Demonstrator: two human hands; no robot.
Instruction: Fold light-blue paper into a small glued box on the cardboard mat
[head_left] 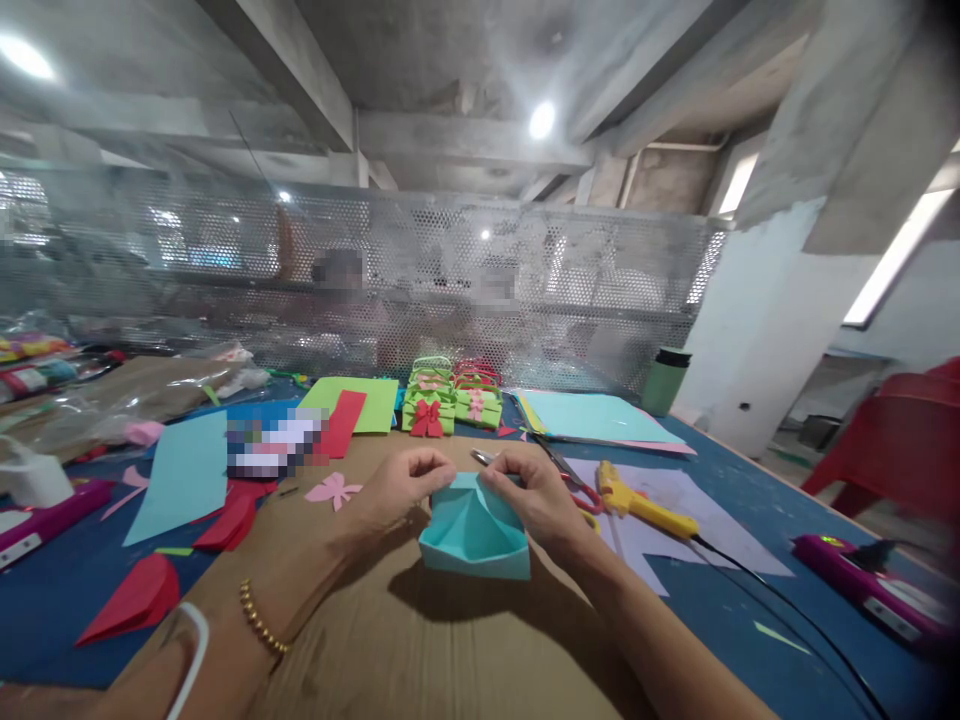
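Observation:
A folded light-blue paper piece [474, 530], shaped like an open box, is held just above a brown cardboard sheet [420, 640]. My left hand [397, 487] pinches its upper left edge. My right hand [534, 492] pinches its upper right edge. Both sets of fingers are closed on the paper's top rim, close together.
Scissors [559, 468] and a yellow glue gun [645, 502] with a black cord lie right of my hands. Finished green and red paper baskets [450, 400] stand behind. Coloured paper sheets [180, 475], red cut-outs [135, 595], a pink bow [334, 490] and a green cup [664, 380] surround them. People sit behind a mesh screen [525, 290].

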